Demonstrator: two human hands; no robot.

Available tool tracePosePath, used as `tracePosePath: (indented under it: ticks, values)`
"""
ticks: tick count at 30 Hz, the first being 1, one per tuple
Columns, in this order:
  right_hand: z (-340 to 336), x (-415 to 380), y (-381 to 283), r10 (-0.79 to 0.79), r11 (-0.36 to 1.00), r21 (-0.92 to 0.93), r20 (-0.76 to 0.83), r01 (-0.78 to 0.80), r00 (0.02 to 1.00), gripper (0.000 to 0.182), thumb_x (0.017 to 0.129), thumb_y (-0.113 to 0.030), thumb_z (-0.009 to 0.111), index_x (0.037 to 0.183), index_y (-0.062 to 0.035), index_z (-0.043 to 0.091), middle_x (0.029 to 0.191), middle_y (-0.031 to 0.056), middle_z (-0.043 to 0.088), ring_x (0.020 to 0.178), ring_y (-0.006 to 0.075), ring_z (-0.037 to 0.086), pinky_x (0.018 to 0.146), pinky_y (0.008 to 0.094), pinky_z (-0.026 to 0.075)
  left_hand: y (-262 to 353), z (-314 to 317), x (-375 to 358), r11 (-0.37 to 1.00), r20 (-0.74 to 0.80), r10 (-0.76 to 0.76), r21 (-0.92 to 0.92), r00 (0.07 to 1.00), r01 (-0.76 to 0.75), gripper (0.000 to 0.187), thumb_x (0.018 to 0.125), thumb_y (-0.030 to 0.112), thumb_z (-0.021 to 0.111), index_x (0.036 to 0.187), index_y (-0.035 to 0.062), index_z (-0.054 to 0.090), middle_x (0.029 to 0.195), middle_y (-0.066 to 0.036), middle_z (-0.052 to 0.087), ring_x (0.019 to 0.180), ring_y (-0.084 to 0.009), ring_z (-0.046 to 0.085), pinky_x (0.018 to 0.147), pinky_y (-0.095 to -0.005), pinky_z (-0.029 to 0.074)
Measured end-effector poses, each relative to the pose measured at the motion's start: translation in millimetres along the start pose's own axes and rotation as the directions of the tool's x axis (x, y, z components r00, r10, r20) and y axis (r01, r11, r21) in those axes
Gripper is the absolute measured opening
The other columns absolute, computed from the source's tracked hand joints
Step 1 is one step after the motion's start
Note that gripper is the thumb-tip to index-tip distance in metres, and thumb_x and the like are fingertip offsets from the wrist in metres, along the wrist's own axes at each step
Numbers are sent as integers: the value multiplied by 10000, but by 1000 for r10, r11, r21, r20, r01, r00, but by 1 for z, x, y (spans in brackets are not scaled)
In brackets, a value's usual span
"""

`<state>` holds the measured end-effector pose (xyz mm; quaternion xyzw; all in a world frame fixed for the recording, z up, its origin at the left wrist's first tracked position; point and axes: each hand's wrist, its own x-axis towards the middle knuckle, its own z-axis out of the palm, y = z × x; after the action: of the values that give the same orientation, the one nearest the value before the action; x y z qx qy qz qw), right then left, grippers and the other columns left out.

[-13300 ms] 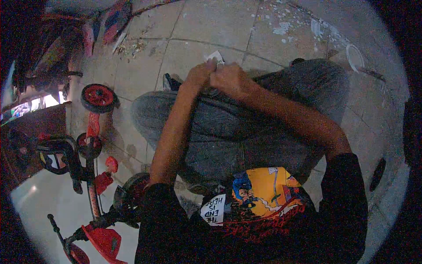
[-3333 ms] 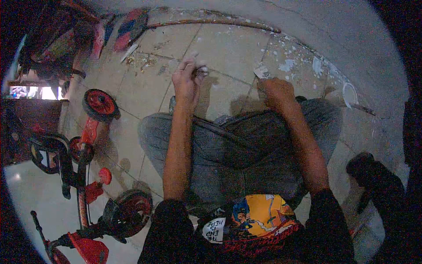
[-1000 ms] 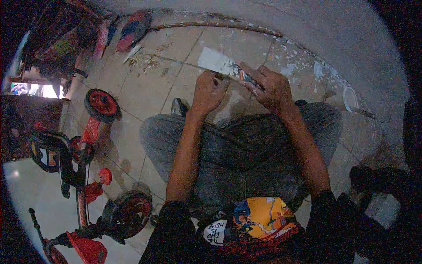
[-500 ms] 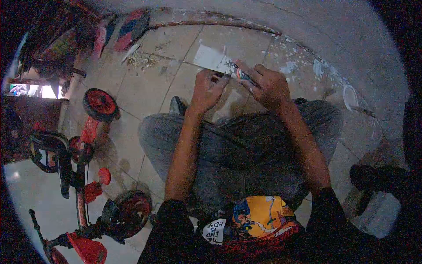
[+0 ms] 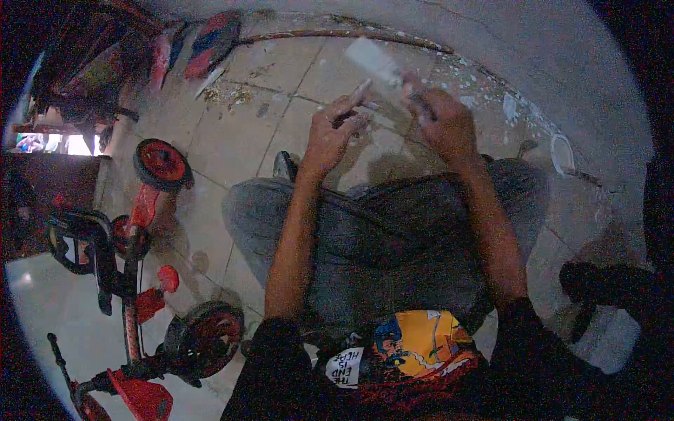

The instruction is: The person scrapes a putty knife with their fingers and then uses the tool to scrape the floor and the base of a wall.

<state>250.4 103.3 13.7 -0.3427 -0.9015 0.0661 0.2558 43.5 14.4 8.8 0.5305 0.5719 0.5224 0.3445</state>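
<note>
My right hand (image 5: 449, 126) is closed round the handle of a putty knife (image 5: 372, 62). The tool's flat white blade points up and to the left, away from me, and is smeared by motion. To its left, my left hand (image 5: 331, 133) is open, fingers apart and forefinger stretched toward the blade. I see a small gap between that hand and the tool. White smears show on the left fingertips. Both hands are above the tiled floor (image 5: 270, 151), beyond my crossed legs (image 5: 393, 231).
A red and black child's tricycle (image 5: 144, 203) stands at the left. White spatters mark the floor along the wall (image 5: 562, 77). A white ring-shaped thing (image 5: 561, 154) lies by the wall at right. Debris (image 5: 228, 96) and red-blue objects (image 5: 213, 43) are at upper left.
My right hand has moved right, and the putty knife's blade has swung up and away from me. My left hand has come off the tool, and its fingers have spread.
</note>
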Motion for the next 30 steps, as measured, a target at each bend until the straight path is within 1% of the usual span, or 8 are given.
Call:
tracePosePath:
  ticks: [2, 6, 9, 12, 15, 22, 24, 30]
  values:
    - [-2, 1, 8, 132, 977, 195, -214, -90, 968, 466, 835, -307, 647, 1277, -178, 574, 788, 132, 623, 736, 331, 634, 657, 402, 516, 6, -1, 2, 990, 99, -115, -67, 988, 122, 532, 796, 115, 689, 1294, 11, 532, 1148, -93, 622, 931, -166, 613, 788, -288, 510]
    - [7, -13, -8, 140, 954, 285, -165, -89, 976, 487, 805, -317, 683, 1259, -170, 587, 856, 122, 656, 734, 298, 651, 641, 386, 517, 3, 5, -1, 989, 125, -35, -137, 991, 53, 716, 729, 199, 782, 1351, 39, 465, 1262, -97, 560, 1080, -209, 570, 885, -332, 500]
    - [12, -19, -15, -81, 985, 157, 99, 65, 992, 512, 775, -297, 719, 1255, -173, 591, 941, 109, 679, 717, 259, 662, 627, 353, 525, -8, 1, 1, 929, 333, 184, 248, 925, -274, 976, 593, 296, 878, 1394, 48, 380, 1352, -93, 484, 1223, -252, 480, 970, -375, 460]
    - [15, -10, -11, -135, 989, 63, 42, 132, 990, 530, 747, -280, 748, 1246, -182, 599, 927, 91, 683, 689, 220, 660, 597, 331, 523, -3, -7, -9, 980, 304, -167, 153, 938, 125, 1320, 372, 505, 914, 1431, 46, 274, 1410, -160, 404, 1303, -309, 399, 1074, -421, 349]
    - [3, -4, -8, -3, 989, 146, -154, 26, 988, 490, 744, -257, 750, 1208, -171, 617, 827, 85, 662, 648, 227, 644, 573, 340, 515, 6, 4, -6, 970, 329, -21, -223, 944, 100, 1349, 366, 578, 891, 1431, 36, 264, 1397, -178, 407, 1302, -300, 400, 1084, -411, 335]
    - [17, -10, -17, -146, 970, 173, -140, 169, 979, 536, 748, -256, 746, 1255, -178, 590, 764, 74, 635, 617, 245, 624, 552, 356, 502, -1, -5, -9, 997, 334, 51, 29, 941, -65, 1374, 373, 531, 912, 1440, 15, 217, 1398, -151, 408, 1287, -289, 419, 1077, -403, 345]
    - [20, -9, -14, -133, 978, 137, -164, 157, 977, 554, 747, -256, 745, 1271, -184, 579, 750, 72, 627, 613, 244, 620, 545, 357, 498, 5, -2, -11, 963, 318, -248, -26, 915, 270, 1384, 351, 522, 915, 1433, 11, 219, 1406, -143, 397, 1288, -284, 415, 1084, -406, 336]
    - [18, -15, -15, -221, 965, 95, -215, 245, 951, 556, 754, -229, 723, 1285, -181, 567, 687, 61, 573, 568, 240, 586, 519, 358, 482, -6, -2, -14, 984, 334, -109, -99, 936, 149, 1335, 367, 489, 926, 1406, 9, 239, 1403, -140, 385, 1296, -283, 407, 1080, -416, 352]
